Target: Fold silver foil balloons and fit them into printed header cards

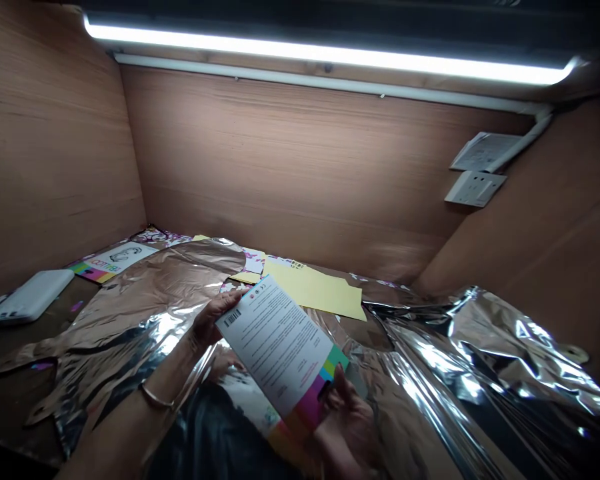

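Observation:
My left hand (215, 317) grips the left edge of a printed card package (275, 347), which has a barcode, small grey text and a multicoloured strip along its lower end. My right hand (345, 427) holds the package's lower right corner, with the thumb against its edge. A thin bangle (156, 398) circles my left wrist. Beneath both hands lies crumpled metallic foil sheeting (130, 300) in rose-gold and silver. Just beyond the package, a pale yellow paper sheet (315, 287) rests on the foil.
A similar colourful card (113, 262) and a white rounded device (30, 295) lie at the far left. Printed papers (254, 261) sit behind the foil. Wood-veneer walls (280, 160) enclose the desk, with a wall socket (475, 188) at right and a strip light (330, 55) overhead.

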A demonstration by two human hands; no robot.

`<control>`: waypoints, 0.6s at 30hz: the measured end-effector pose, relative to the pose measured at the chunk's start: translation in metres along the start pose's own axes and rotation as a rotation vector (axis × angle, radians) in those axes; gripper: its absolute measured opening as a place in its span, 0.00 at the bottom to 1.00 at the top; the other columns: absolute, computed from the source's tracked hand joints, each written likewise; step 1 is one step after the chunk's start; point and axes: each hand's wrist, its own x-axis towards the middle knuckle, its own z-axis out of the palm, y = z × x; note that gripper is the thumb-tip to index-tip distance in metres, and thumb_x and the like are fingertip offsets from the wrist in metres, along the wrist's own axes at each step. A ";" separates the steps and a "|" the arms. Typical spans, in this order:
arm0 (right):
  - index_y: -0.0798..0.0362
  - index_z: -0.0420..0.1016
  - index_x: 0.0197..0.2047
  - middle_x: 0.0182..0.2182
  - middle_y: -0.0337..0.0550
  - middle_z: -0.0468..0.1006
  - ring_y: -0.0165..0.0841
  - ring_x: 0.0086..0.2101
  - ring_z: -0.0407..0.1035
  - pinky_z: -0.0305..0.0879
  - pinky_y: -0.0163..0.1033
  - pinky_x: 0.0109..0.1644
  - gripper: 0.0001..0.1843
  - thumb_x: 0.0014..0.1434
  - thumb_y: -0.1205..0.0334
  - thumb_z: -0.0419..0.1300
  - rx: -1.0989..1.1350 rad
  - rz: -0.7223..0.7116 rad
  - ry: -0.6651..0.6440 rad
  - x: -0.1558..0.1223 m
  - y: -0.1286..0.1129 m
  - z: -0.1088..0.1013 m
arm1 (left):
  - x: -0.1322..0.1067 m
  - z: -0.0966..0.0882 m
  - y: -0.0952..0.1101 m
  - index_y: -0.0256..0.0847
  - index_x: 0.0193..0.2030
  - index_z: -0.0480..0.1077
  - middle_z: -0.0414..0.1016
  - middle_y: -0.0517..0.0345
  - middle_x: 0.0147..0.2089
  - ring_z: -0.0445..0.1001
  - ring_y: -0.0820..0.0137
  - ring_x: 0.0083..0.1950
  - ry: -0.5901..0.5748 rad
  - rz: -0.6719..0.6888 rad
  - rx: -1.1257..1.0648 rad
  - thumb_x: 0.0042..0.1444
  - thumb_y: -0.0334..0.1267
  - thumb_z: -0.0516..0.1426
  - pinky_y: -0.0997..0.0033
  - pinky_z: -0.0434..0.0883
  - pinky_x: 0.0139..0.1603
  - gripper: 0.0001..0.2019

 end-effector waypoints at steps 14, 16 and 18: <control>0.47 0.75 0.42 0.47 0.46 0.73 0.47 0.50 0.63 0.63 0.53 0.49 0.30 0.45 0.33 0.58 0.027 0.183 -0.140 -0.026 0.015 0.024 | -0.011 0.003 0.007 0.34 0.36 0.74 0.76 0.51 0.35 0.72 0.67 0.35 -0.010 -0.108 0.191 0.46 0.36 0.63 0.72 0.67 0.37 0.10; 0.48 0.76 0.39 0.43 0.45 0.75 0.47 0.48 0.65 0.63 0.52 0.51 0.27 0.44 0.36 0.60 0.110 0.169 -0.106 -0.022 0.014 0.026 | -0.008 0.002 0.001 0.32 0.38 0.73 0.76 0.49 0.35 0.73 0.66 0.35 -0.005 -0.091 0.137 0.48 0.47 0.61 0.71 0.67 0.36 0.18; 0.48 0.76 0.39 0.41 0.44 0.76 0.46 0.48 0.65 0.62 0.52 0.52 0.27 0.44 0.37 0.60 0.161 0.133 -0.077 -0.017 0.012 0.029 | -0.007 0.005 -0.005 0.30 0.43 0.71 0.75 0.46 0.37 0.73 0.62 0.37 -0.004 -0.073 0.020 0.49 0.61 0.53 0.67 0.68 0.38 0.31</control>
